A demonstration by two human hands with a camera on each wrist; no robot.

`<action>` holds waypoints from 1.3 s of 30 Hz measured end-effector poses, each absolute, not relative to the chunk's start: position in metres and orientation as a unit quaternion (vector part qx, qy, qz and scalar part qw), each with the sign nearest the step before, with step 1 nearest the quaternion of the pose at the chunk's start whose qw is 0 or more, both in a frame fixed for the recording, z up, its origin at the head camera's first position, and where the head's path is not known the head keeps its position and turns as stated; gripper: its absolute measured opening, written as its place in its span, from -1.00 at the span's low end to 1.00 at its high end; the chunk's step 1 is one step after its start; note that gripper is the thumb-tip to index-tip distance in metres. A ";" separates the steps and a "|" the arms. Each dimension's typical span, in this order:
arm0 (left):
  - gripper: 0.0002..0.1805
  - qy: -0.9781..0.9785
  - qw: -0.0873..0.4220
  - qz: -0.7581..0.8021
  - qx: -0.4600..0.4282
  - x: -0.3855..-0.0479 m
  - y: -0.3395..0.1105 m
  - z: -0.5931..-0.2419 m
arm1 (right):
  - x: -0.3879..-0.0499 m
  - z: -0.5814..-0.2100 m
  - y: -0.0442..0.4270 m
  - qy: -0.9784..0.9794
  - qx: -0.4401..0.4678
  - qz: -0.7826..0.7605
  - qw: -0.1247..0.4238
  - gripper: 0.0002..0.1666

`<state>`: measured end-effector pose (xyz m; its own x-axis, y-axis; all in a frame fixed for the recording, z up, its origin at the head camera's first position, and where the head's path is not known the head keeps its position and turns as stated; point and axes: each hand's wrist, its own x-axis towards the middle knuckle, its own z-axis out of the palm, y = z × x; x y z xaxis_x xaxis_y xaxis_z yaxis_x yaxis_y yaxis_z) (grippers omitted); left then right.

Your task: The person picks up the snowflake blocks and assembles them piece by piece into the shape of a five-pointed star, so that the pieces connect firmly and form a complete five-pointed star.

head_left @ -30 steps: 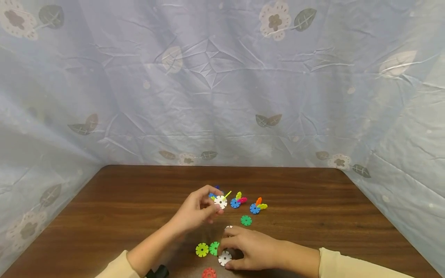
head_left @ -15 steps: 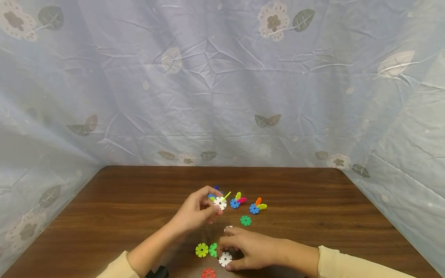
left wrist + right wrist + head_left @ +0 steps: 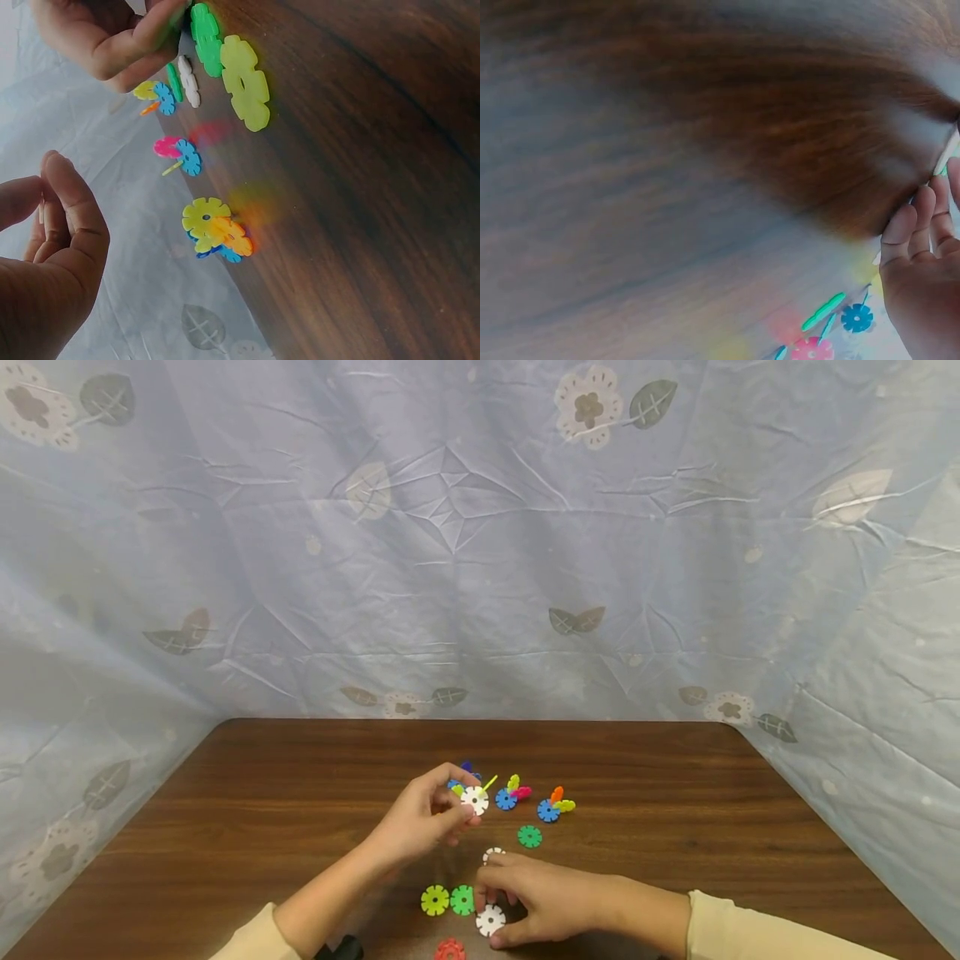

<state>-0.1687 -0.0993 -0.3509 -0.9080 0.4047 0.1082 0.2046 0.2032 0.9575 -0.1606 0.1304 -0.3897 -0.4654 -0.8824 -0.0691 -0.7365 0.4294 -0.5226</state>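
Left grip: closed in a pinch on a white disc, held raised above the desk, a thin yellow piece jutting from its rim. Right grip: low, narrow, thumb and fingers about the edge of a second white disc, beside the bright green disc.

Step in hand, my reading: building a white-centred piece to match the blue-centred cluster and its neighbour cluster, each carrying two coloured discs.

Next move probably calls for my left to keep steady while my right lifts a disc by its rim, turns it edge-on and lines up the notches before pressing.
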 end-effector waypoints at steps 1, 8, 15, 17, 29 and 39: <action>-0.64 0.771 0.084 0.600 0.198 -0.169 -0.099 -0.351 | -0.161 -0.390 0.130 0.829 -0.487 -0.217 0.169 -0.68; -0.64 0.775 0.084 0.596 0.194 -0.169 -0.098 -0.351 | -0.162 -0.392 0.130 0.828 -0.488 -0.226 0.159 -0.63; -0.64 0.773 0.083 0.598 0.194 -0.169 -0.099 -0.351 | -0.161 -0.397 0.129 0.825 -0.497 -0.237 0.130 -0.61; -0.64 0.773 0.082 0.598 0.195 -0.169 -0.099 -0.352 | -0.161 -0.398 0.129 0.826 -0.495 -0.242 0.124 -0.63; -0.68 0.768 0.080 0.606 0.190 -0.169 -0.097 -0.355 | -0.161 -0.396 0.135 0.839 -0.464 -0.265 0.104 -0.75; -0.78 0.780 0.072 0.579 0.226 -0.168 -0.094 -0.360 | -0.182 -0.375 0.163 0.834 -0.390 -0.390 -0.025 -0.81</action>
<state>-0.1682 -0.0944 -0.3603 -0.8878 0.4355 0.1488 0.2690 0.2286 0.9356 -0.1819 0.1628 -0.3753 -0.6944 -0.6305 0.3469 -0.6701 0.3909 -0.6310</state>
